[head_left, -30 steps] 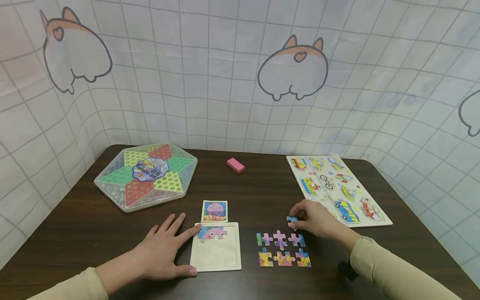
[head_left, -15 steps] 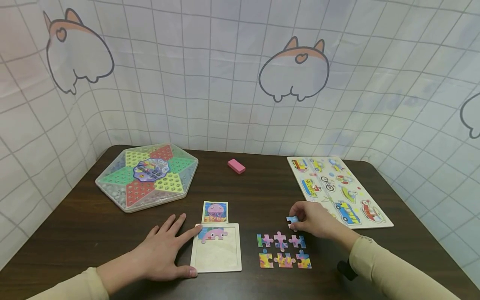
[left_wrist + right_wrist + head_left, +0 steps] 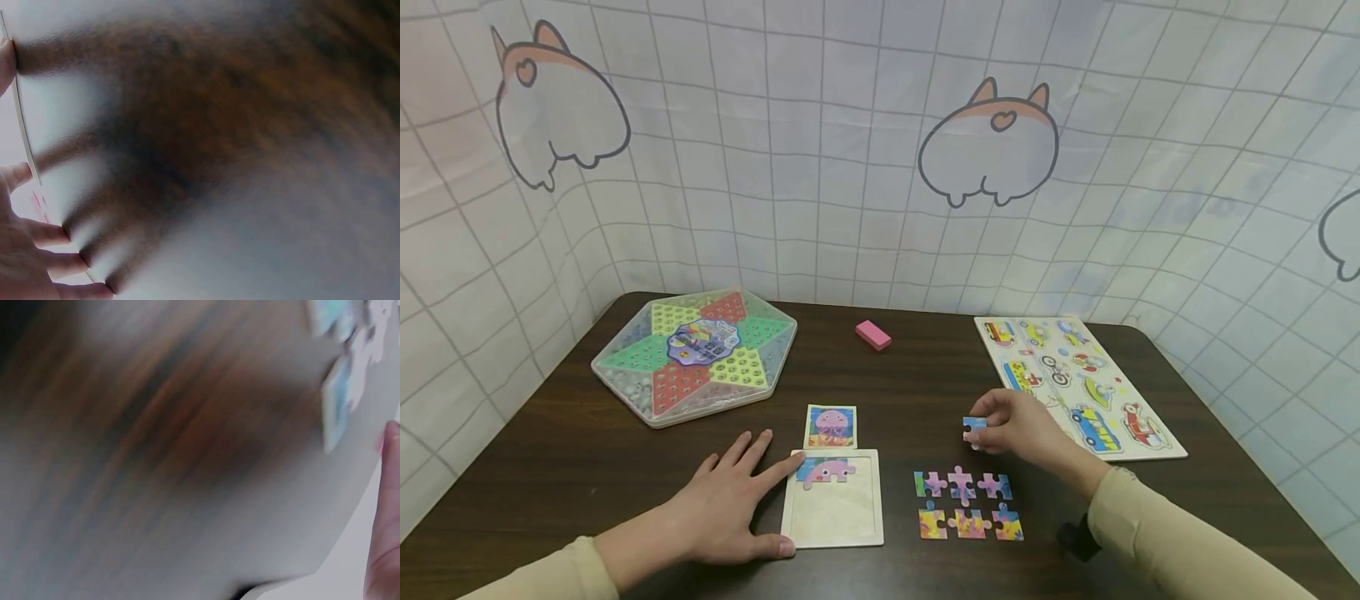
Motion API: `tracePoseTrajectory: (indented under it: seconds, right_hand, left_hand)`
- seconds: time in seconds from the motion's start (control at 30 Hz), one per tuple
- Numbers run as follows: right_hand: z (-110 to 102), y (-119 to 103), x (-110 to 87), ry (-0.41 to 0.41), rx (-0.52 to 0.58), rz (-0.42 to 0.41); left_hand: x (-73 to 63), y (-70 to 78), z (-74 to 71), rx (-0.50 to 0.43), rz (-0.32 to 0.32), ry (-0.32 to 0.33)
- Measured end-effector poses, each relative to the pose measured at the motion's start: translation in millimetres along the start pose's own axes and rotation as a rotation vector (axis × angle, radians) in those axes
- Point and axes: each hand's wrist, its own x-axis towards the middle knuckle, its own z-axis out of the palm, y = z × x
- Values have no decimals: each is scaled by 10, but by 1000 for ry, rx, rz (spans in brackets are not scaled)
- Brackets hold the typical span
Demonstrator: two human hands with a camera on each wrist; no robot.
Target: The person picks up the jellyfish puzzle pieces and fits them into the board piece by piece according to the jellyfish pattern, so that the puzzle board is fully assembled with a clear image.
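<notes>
My left hand (image 3: 726, 504) lies with fingers spread at the left side of a square wooden puzzle tray (image 3: 835, 537), its index fingertip and thumb touching the frame. Joined puzzle pieces (image 3: 823, 471) with a pink face on blue fill the tray's upper left. Between thumb and fingers, my right hand (image 3: 1026, 429) pinches a blue puzzle piece (image 3: 974, 427) over the table, right of the tray. Two rows of loose puzzle pieces (image 3: 970, 523) lie below it. In the left wrist view, the left hand (image 3: 31, 250) shows at the edge; the right wrist view is blurred, with a finger (image 3: 387, 506) visible.
A jellyfish picture card (image 3: 831, 427) touches the tray's top edge. Behind are a hexagonal Chinese checkers box (image 3: 700, 354), a pink block (image 3: 873, 335) and a vehicle picture board (image 3: 1075, 383) near my right hand. A dark object (image 3: 1078, 540) sits by the right sleeve.
My right hand has moved slightly left and away from me, with the blue puzzle piece still pinched. The left hand keeps its place on the tray.
</notes>
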Motion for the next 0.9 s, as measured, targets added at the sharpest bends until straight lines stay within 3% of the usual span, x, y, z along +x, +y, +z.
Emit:
tracePoseTrajectory:
  seconds: [0.2,0.5,0.7,0.9]
  right_hand:
    - [115,-169,4,-59,225,-18]
    - [379,-459,26,-121,383,38]
    - [541,-575,71,-164,365,88]
    - [738,-647,91,-189,249,85]
  left_hand:
    - [-7,2,3,-1,-5,-6]
    - [-5,7,-3,4,-6,-3]
    - [-15,0,-10,0,-2,-4]
    - [-19,15,-11,2,-3,-2]
